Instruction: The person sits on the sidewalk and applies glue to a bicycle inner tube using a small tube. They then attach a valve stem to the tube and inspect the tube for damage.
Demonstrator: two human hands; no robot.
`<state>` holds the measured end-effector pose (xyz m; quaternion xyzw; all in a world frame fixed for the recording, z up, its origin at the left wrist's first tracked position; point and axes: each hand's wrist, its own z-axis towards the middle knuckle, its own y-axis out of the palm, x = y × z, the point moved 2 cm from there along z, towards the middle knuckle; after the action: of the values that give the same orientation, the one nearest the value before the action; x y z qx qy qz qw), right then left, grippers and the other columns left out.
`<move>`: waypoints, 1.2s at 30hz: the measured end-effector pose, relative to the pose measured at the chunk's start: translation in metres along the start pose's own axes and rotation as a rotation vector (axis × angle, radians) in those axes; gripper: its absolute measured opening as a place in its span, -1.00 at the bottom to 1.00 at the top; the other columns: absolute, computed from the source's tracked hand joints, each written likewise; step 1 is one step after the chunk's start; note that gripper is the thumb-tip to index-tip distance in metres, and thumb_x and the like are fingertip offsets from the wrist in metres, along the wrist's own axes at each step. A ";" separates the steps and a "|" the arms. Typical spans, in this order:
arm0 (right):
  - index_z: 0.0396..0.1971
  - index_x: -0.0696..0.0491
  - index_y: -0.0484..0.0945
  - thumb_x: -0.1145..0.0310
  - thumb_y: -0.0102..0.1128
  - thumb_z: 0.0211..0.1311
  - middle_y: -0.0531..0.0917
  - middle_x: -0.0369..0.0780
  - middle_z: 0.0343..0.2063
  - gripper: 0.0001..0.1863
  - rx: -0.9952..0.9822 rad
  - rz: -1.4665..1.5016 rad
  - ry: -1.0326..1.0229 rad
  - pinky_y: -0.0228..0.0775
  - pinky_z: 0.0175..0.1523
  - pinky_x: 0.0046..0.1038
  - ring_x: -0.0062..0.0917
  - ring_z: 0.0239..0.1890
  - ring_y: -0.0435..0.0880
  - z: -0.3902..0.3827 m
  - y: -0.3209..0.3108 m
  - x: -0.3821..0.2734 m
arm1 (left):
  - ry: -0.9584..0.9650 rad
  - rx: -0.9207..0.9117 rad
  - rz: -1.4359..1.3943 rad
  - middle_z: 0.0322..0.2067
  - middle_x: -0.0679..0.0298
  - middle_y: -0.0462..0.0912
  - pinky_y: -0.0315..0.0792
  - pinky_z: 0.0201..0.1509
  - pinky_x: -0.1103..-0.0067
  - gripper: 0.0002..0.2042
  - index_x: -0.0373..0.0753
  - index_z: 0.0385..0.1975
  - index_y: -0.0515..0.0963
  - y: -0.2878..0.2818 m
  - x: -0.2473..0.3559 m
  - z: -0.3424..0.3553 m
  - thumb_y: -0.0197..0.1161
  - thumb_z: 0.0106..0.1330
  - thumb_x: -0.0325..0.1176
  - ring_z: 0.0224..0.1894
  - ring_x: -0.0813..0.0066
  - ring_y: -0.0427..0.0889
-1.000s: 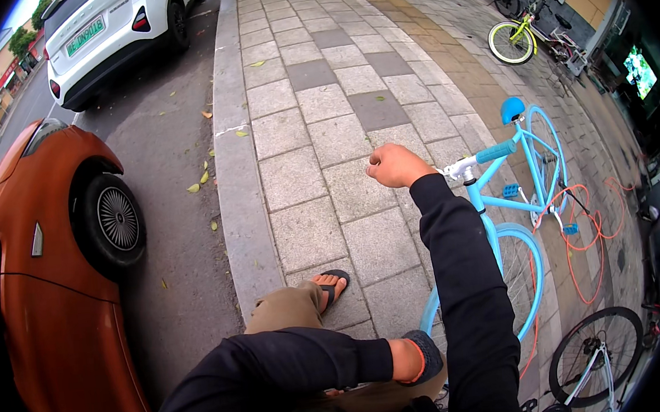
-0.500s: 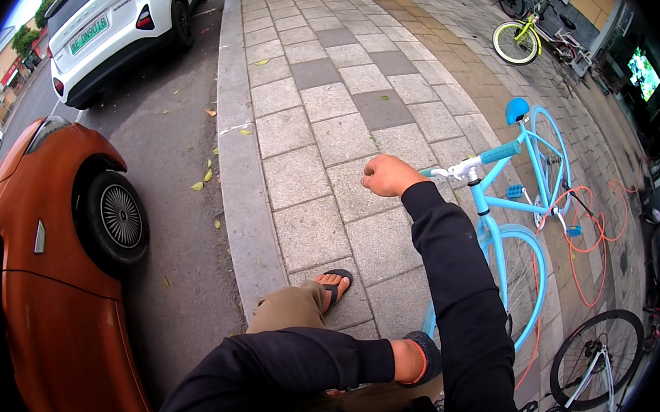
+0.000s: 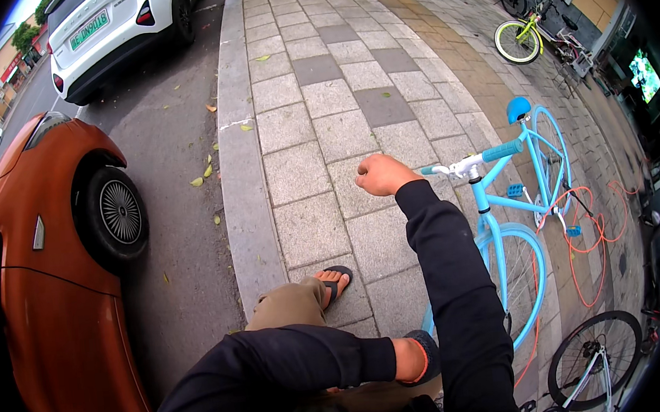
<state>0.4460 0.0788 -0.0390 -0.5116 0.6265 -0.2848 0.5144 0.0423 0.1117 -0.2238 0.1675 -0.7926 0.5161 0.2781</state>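
Note:
My right hand is bare and stretched out over the paving, its fingers curled closed. The palm side is hidden, so I cannot tell what is in it, if anything. Just beyond its wrist is the white and teal handlebar of a light-blue bicycle, part of it behind the hand. My left arm lies bent across my lap. A dark, textured covering, with an orange band at its edge, is on my left hand; its fingers are hidden beside the right sleeve.
An orange car and a white car stand on the road beyond the kerb. An orange cord loops by the bicycle. A black-tyred wheel lies lower right; a yellow-wheeled bicycle stands farther off.
My right hand has moved slightly left, with its fingers still curled. The left arm and the bicycle look the same.

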 end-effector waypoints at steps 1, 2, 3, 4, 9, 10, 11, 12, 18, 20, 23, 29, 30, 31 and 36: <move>0.04 0.10 0.74 0.16 0.22 0.31 0.71 0.01 0.13 -0.57 0.044 -0.002 -0.007 0.50 0.31 -0.15 -0.06 0.20 0.66 0.002 0.004 0.001 | 0.005 -0.001 0.001 0.28 0.38 0.67 0.52 0.30 0.47 -0.65 0.00 0.14 0.74 0.003 0.001 0.002 0.16 0.46 -0.14 0.32 0.49 0.62; 0.04 0.10 0.74 0.16 0.22 0.31 0.71 0.01 0.13 -0.57 0.088 -0.004 -0.014 0.50 0.31 -0.15 -0.06 0.20 0.66 0.004 0.006 0.004 | 0.003 -0.002 0.003 0.29 0.38 0.66 0.51 0.31 0.47 -0.65 0.01 0.14 0.74 0.005 0.000 0.004 0.15 0.47 -0.14 0.32 0.49 0.61; 0.04 0.11 0.74 0.16 0.22 0.31 0.71 0.01 0.13 -0.57 0.081 0.002 -0.009 0.50 0.31 -0.15 -0.05 0.20 0.66 0.005 0.008 0.009 | -0.003 0.001 0.014 0.30 0.38 0.65 0.51 0.32 0.47 -0.65 0.02 0.14 0.73 0.008 0.001 0.005 0.13 0.48 -0.14 0.33 0.50 0.60; 0.03 0.11 0.74 0.16 0.22 0.31 0.71 0.01 0.12 -0.57 0.071 0.011 -0.012 0.50 0.31 -0.15 -0.05 0.20 0.66 0.005 0.008 0.005 | 0.007 -0.014 -0.003 0.29 0.38 0.66 0.51 0.32 0.46 -0.65 0.01 0.14 0.73 0.008 -0.001 0.003 0.13 0.48 -0.15 0.32 0.49 0.61; 0.00 0.13 0.74 0.16 0.22 0.30 0.72 0.04 0.09 -0.58 -0.061 0.005 0.007 0.51 0.29 -0.14 -0.05 0.19 0.67 0.002 0.010 -0.008 | 0.010 -0.020 -0.023 0.25 0.35 0.67 0.52 0.29 0.44 -0.66 -0.02 0.11 0.74 0.006 -0.002 0.002 0.14 0.47 -0.18 0.28 0.45 0.62; 0.00 0.13 0.74 0.16 0.22 0.30 0.73 0.04 0.08 -0.58 -0.040 0.008 0.001 0.51 0.29 -0.14 -0.05 0.18 0.68 0.001 0.012 -0.007 | 0.013 -0.022 -0.025 0.24 0.34 0.67 0.52 0.28 0.44 -0.66 -0.02 0.11 0.74 0.006 -0.001 0.002 0.14 0.46 -0.18 0.27 0.45 0.62; 0.00 0.13 0.74 0.16 0.22 0.30 0.73 0.04 0.07 -0.58 -0.019 0.012 -0.006 0.52 0.29 -0.14 -0.05 0.17 0.68 0.000 0.013 -0.007 | 0.017 -0.025 -0.025 0.23 0.34 0.67 0.53 0.28 0.44 -0.66 -0.03 0.11 0.74 0.006 -0.001 0.003 0.14 0.46 -0.19 0.26 0.44 0.62; 0.00 0.13 0.75 0.16 0.22 0.30 0.73 0.04 0.07 -0.58 -0.024 0.007 -0.006 0.52 0.29 -0.14 -0.04 0.17 0.68 0.000 0.014 -0.006 | 0.019 -0.023 -0.026 0.22 0.33 0.68 0.53 0.27 0.43 -0.66 -0.03 0.10 0.74 0.005 0.000 0.003 0.14 0.46 -0.19 0.25 0.43 0.63; -0.01 0.13 0.76 0.15 0.21 0.30 0.73 0.04 0.06 -0.58 -0.083 0.006 -0.002 0.52 0.28 -0.14 -0.04 0.16 0.68 -0.004 0.013 -0.014 | 0.010 -0.019 -0.040 0.17 0.29 0.69 0.54 0.24 0.41 -0.67 -0.07 0.07 0.75 0.006 -0.002 0.004 0.14 0.45 -0.23 0.19 0.39 0.64; -0.02 0.13 0.76 0.15 0.22 0.31 0.73 0.04 0.06 -0.58 -0.080 0.005 -0.016 0.52 0.28 -0.14 -0.04 0.17 0.68 -0.004 0.015 -0.015 | 0.006 -0.018 -0.044 0.16 0.28 0.70 0.55 0.23 0.40 -0.67 -0.08 0.06 0.75 0.007 -0.003 0.004 0.14 0.44 -0.24 0.17 0.38 0.65; -0.01 0.12 0.76 0.14 0.22 0.31 0.72 0.04 0.07 -0.58 -0.066 0.004 -0.035 0.52 0.28 -0.15 -0.05 0.18 0.67 -0.001 0.021 -0.011 | 0.004 -0.013 -0.045 0.13 0.26 0.71 0.56 0.21 0.39 -0.68 -0.10 0.05 0.76 0.007 -0.003 0.005 0.14 0.44 -0.25 0.15 0.36 0.66; 0.06 0.16 0.72 0.12 0.24 0.37 0.72 0.05 0.06 -0.55 -0.060 0.012 -0.032 0.50 0.28 -0.16 -0.04 0.17 0.67 0.004 0.031 -0.005 | -0.013 0.006 -0.034 0.08 0.23 0.72 0.57 0.18 0.37 -0.69 -0.13 0.02 0.76 0.008 -0.005 0.004 0.14 0.42 -0.28 0.09 0.32 0.67; 0.08 0.17 0.70 0.13 0.23 0.36 0.71 0.05 0.09 -0.53 -0.004 0.020 -0.039 0.48 0.31 -0.15 -0.05 0.20 0.65 0.005 0.032 -0.004 | -0.015 0.005 -0.035 0.07 0.22 0.72 0.58 0.17 0.37 -0.69 -0.14 0.02 0.77 0.008 -0.006 0.004 0.14 0.42 -0.29 0.08 0.31 0.67; 0.10 0.18 0.68 0.13 0.22 0.35 0.70 0.06 0.12 -0.51 0.055 0.027 -0.048 0.46 0.35 -0.15 -0.05 0.23 0.63 0.006 0.034 -0.003 | -0.016 0.006 -0.034 0.06 0.21 0.73 0.58 0.17 0.36 -0.69 -0.14 0.01 0.77 0.007 -0.006 0.004 0.14 0.42 -0.30 0.07 0.30 0.68; 0.18 0.24 0.61 0.13 0.20 0.35 0.65 0.12 0.18 -0.44 0.228 0.071 -0.054 0.39 0.42 -0.16 -0.04 0.32 0.56 0.006 0.034 -0.007 | -0.012 0.000 -0.041 0.02 0.18 0.74 0.59 0.14 0.34 -0.69 -0.17 -0.01 0.77 0.006 -0.007 0.002 0.14 0.41 -0.32 0.03 0.27 0.69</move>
<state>0.4389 0.0973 -0.0684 -0.4346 0.5940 -0.3219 0.5956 0.0436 0.1120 -0.2329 0.1866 -0.7907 0.5092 0.2840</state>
